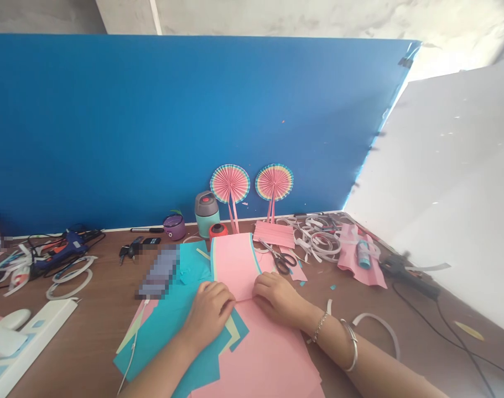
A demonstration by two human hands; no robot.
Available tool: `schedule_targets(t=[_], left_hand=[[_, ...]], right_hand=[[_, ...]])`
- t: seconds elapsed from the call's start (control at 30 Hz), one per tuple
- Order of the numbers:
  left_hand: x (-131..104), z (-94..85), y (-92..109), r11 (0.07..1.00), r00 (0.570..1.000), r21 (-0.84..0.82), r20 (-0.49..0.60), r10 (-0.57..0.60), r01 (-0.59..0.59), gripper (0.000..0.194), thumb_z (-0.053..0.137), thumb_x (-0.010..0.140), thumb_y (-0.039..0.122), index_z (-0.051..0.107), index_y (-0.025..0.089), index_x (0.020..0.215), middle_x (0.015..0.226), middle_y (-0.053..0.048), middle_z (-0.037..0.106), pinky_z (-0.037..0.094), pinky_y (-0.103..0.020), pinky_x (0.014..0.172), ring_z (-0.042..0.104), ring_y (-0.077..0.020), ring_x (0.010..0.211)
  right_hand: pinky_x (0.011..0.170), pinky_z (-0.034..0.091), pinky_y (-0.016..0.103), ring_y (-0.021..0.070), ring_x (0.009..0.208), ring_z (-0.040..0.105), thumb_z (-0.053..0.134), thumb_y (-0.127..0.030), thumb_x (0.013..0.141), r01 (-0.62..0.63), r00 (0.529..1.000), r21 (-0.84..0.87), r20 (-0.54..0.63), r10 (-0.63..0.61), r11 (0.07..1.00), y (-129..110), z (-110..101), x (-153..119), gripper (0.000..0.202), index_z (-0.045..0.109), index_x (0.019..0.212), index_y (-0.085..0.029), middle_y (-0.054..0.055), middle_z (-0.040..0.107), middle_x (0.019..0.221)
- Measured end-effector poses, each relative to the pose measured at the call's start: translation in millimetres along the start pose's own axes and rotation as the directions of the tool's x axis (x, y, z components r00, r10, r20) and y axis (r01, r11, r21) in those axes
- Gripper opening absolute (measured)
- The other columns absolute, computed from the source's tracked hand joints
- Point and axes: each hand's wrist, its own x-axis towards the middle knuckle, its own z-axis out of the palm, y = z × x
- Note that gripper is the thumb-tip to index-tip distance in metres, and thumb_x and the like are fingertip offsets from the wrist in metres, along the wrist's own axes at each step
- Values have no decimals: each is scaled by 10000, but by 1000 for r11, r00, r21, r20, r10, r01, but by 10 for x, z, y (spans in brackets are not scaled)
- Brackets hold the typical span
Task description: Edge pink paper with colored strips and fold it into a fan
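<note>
A pink paper sheet (235, 265) with a teal and cream edge lies in front of me on a brown table (89, 326). My left hand (208, 312) and my right hand (276, 296) both pinch its near end, where it is folded into a crease. Under them lie more pink sheets (268, 359) and teal sheets (169, 326). Black-handled scissors (279, 258) rest just beyond my right hand. Two finished pink pleated fans (230, 183) lean against the blue board (152, 127) at the back.
A blue glue gun (63, 246) and white tape strips lie at the left. A small flask (206, 213), a purple pot (174, 226), a pleated pink stack (274, 233), a glue stick (363, 255) and a black glue gun (405, 271) with cable lie around. A white board (455, 182) stands on the right.
</note>
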Motion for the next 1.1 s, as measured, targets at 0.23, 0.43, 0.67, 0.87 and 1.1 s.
schedule_targets(t=[0.23, 0.43, 0.67, 0.87, 1.1], left_hand=[[19, -40, -23, 982, 983, -45, -7, -184, 184, 183, 514, 842, 240, 576, 213, 672, 805, -13, 619, 405, -373, 774, 566, -204, 837], [-4, -55, -116, 960, 961, -31, 1, -278, 278, 205, 520, 834, 287, 551, 212, 646, 842, -9, 613, 396, -400, 786, 559, -217, 870], [-9, -11, -185, 948, 948, -6, -17, -319, 319, 229, 518, 822, 328, 558, 215, 626, 859, -14, 609, 396, -386, 762, 548, -222, 886], [23, -1, -174, 937, 937, 10, -22, -348, 348, 224, 536, 786, 292, 542, 212, 577, 814, -7, 601, 399, -368, 745, 547, -221, 862], [58, -56, -142, 922, 921, 16, 57, -386, 386, 209, 533, 772, 262, 530, 202, 571, 835, -6, 590, 386, -388, 780, 542, -223, 886]], right_hand=[[726, 436, 321, 178, 802, 529, 532, -110, 812, -236, 964, 269, -55, 259, 934, 91, 15, -17, 146, 539, 684, -181, 50, 566, 838], [753, 441, 348, 186, 809, 528, 546, -188, 821, -346, 928, 305, -29, 372, 887, 145, 5, -27, 217, 491, 610, -181, 48, 549, 836], [752, 434, 351, 197, 815, 518, 600, -235, 782, -440, 886, 313, 2, 463, 841, 189, 42, -15, 255, 458, 576, -183, 43, 530, 812], [731, 433, 331, 194, 820, 516, 604, -244, 776, -428, 895, 318, 16, 447, 846, 227, 55, -24, 246, 457, 587, -185, 37, 514, 825], [740, 437, 331, 190, 831, 512, 616, -245, 749, -467, 878, 346, 69, 474, 814, 209, 22, -6, 258, 439, 572, -183, 33, 501, 832]])
